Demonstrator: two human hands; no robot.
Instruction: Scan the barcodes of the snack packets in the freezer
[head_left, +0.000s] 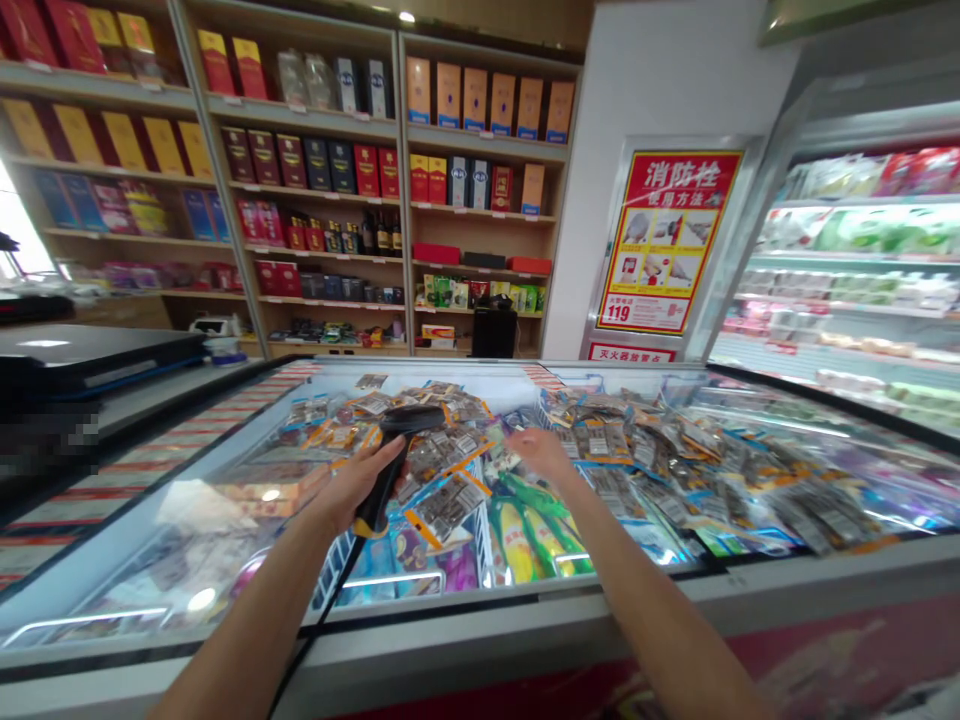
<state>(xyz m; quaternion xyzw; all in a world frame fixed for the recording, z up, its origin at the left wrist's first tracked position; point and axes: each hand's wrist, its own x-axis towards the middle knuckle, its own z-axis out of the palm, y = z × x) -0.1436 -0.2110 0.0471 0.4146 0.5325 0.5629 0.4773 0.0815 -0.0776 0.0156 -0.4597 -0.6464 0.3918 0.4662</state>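
My left hand (369,480) is wrapped around the handle of a black handheld barcode scanner (386,480), whose cable runs down toward me. The scanner's head points away, over a pile of small clear food packets (442,450) with orange and blue edges on the freezer's glass top. To the right of it, my right hand (538,452) hovers low over the glass between two groups of packets. Motion smears its fingers, so their grip cannot be made out. Another heap of the same packets (667,445) spreads across the right side.
Beneath the glass of the chest freezer (555,615) lie yellow-green packages (525,535) in wire baskets. A black laptop-like device (97,355) rests on the counter at left. Shelves (315,190) of boxed goods stand behind, and a lit display fridge (862,270) at right.
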